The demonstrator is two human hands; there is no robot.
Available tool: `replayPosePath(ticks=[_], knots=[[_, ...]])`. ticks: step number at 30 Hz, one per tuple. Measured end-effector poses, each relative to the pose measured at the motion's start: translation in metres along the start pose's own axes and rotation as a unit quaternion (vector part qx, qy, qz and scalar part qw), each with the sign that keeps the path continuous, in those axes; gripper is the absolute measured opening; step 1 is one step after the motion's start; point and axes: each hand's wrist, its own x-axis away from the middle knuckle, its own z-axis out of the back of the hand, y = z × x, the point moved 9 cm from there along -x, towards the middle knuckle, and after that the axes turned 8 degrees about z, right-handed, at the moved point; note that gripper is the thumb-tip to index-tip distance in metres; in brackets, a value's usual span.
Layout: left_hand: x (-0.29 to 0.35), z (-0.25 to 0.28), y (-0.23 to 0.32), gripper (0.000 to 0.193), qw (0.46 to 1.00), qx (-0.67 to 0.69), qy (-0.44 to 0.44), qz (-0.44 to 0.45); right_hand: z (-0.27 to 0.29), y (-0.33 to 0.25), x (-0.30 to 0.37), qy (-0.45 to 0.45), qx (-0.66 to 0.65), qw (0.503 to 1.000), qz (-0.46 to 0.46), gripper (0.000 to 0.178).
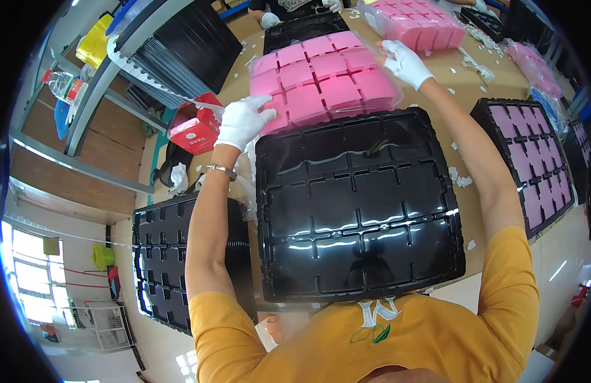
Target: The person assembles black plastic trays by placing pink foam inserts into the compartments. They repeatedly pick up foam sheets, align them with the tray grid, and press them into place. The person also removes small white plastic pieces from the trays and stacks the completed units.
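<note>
A wide block of pink foam pieces [317, 80], split into a grid by slits and partly covered in clear plastic film, lies beyond the black tray. My left hand [241, 120], in a white glove, is at the block's near left side, its thumb and fingers apart. At the far right corner of the block is my right hand [407, 65], also white-gloved, fingers stretched toward the film's edge. Whether either hand grips the film is hard to make out. Right in front of me sits a glossy black plastic tray [359, 204] with molded compartments.
Black trays [161, 255] are stacked at the left, and a tray filled with pink pieces [528, 153] stands at the right. A red box [196, 127] is beside a metal shelf frame [97, 89]. Another pink foam pack [416, 22] lies farther back, near a co-worker's gloved hand [270, 20].
</note>
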Motion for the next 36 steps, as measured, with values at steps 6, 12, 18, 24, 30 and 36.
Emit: replayPosePath(ticks=[6,12,18,24,30,36], knots=[[-0.007,-0.003,0.041,0.042,0.994,-0.039,0.043,-0.091,-0.045,-0.005,-0.034,-0.205,0.164,0.965,0.014,0.085],[-0.012,-0.003,0.032,0.048,1.000,0.010,-0.009,0.024,-0.046,0.002,-0.064,-0.095,0.046,0.992,-0.074,0.097],[-0.036,0.017,0.010,0.075,0.992,0.022,0.114,0.056,-0.047,0.002,-0.066,-0.164,-0.077,0.982,-0.055,0.093],[-0.058,-0.020,-0.057,0.107,0.964,0.181,-0.042,0.192,-0.037,-0.051,-0.043,-0.202,-0.078,0.976,0.004,0.084],[-0.063,-0.031,-0.048,0.110,0.930,0.332,-0.054,0.146,-0.023,-0.056,-0.019,-0.240,-0.075,0.967,0.047,0.079],[-0.033,-0.005,-0.018,0.084,0.979,0.184,-0.056,0.060,-0.020,-0.060,0.004,-0.252,0.061,0.964,0.051,0.062]])
